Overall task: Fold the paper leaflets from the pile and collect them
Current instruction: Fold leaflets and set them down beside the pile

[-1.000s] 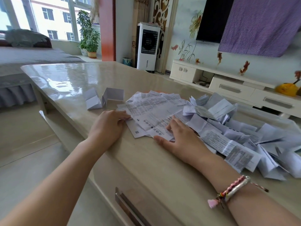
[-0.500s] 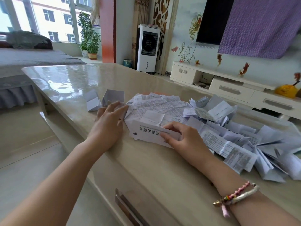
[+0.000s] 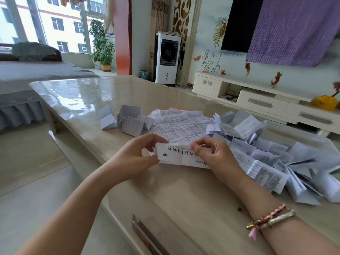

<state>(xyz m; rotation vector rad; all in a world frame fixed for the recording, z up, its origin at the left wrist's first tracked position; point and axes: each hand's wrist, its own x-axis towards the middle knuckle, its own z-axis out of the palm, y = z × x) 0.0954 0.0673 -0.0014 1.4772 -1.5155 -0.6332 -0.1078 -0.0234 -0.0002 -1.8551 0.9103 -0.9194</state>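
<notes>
Both hands hold one folded white leaflet (image 3: pixel 179 156) with black printed characters, just above the table's near side. My left hand (image 3: pixel 137 153) pinches its left end, thumb below and fingers on the top edge. My right hand (image 3: pixel 211 153) pinches its right part along the top fold. Behind it lies an unfolded printed sheet (image 3: pixel 182 124), and a loose pile of leaflets (image 3: pixel 276 155) spreads to the right. Three folded leaflets (image 3: pixel 128 120) stand together at the left of the pile.
The glossy beige table (image 3: pixel 184 196) has a drawer handle (image 3: pixel 147 234) at its near edge. Beyond the far side stand a white TV cabinet (image 3: pixel 261 100), an air cooler (image 3: pixel 167 57) and a potted plant (image 3: pixel 103 50). A grey sofa (image 3: pixel 24 76) is at the left.
The leaflet lay flat under both hands, then its near edge was folded over. It is now lifted off the pile and pinched at both ends, nearer to me.
</notes>
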